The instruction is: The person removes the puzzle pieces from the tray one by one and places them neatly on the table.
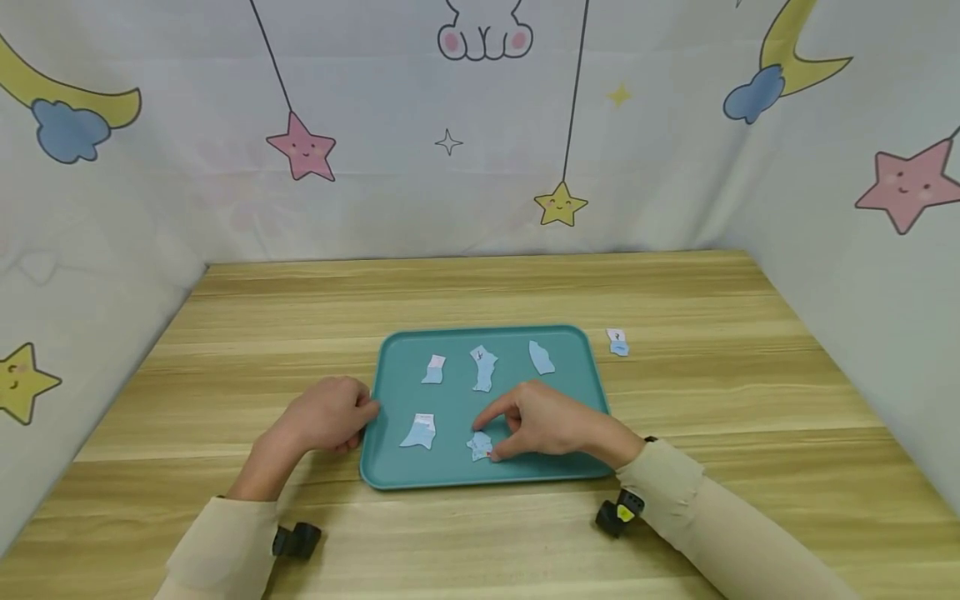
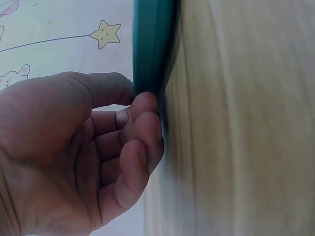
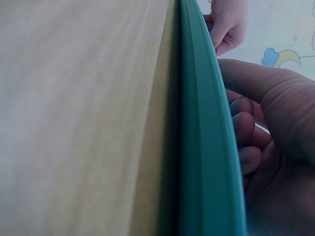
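Note:
A teal tray (image 1: 457,408) lies on the wooden table. My left hand (image 1: 333,412) holds its left rim, with thumb and curled fingers at the edge in the left wrist view. Over the tray's front middle, my right hand (image 1: 536,421) has thumb and forefinger spread about a small light-blue paper scrap (image 1: 480,446); the thumb touches its right edge. This scrap lies flat and looks made of overlapping bits. To its left is a torn blue-and-white paper piece (image 1: 418,431). The tray's front side hides the right fingertips' contact in the right wrist view.
Along the tray's back lie a pink-and-blue paper piece (image 1: 433,369), a longer torn piece (image 1: 483,368) and a curved blue piece (image 1: 541,357). Another paper scrap (image 1: 618,342) is on the table, right of the tray. A patterned curtain (image 1: 450,208) hangs behind the table.

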The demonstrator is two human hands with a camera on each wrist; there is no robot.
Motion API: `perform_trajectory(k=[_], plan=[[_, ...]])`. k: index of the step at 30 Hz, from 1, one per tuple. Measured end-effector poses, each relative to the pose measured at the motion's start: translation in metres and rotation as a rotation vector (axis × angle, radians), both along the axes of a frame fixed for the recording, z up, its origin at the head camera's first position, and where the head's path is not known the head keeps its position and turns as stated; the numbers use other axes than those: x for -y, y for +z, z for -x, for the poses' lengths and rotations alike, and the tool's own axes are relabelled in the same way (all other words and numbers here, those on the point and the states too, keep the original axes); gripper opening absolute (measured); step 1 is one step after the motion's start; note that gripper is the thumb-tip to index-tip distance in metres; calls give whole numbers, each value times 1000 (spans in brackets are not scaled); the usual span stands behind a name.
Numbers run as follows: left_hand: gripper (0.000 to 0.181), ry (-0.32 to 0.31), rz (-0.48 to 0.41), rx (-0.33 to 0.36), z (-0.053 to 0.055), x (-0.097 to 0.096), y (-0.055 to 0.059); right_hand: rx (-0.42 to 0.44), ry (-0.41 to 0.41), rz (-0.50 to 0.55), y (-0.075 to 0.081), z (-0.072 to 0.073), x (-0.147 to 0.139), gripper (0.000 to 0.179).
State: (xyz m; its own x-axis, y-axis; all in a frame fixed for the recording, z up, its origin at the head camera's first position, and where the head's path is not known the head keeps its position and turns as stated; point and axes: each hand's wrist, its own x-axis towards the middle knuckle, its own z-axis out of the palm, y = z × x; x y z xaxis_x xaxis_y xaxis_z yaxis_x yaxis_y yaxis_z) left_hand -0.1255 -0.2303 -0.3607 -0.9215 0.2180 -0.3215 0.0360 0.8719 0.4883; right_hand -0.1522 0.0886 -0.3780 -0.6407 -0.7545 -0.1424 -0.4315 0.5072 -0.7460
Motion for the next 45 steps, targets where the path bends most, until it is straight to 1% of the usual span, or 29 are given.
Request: perform_trajectory(k=[9, 16, 22, 25, 30, 37, 45], plan=[[35, -3, 3, -9, 0, 0, 1, -1, 26, 4, 0, 1, -1, 27], [36, -9, -3, -12, -1, 0, 1, 56, 7, 50, -1, 3, -5, 28], [36, -7, -8, -9, -1, 0, 0, 91, 4, 88, -1, 5, -11, 29], [36, -4, -10, -5, -1, 0, 0, 103, -13, 96, -1, 6, -14, 30], [35, -2, -10, -5, -1, 0, 0, 104, -38, 115, 1, 9, -21, 32], [36, 2, -12, -2, -2, -1, 0, 105, -51, 147, 4, 11, -27, 33], [36, 0, -18, -6, -2, -1, -1, 93, -90, 143, 6, 13, -35, 31]])
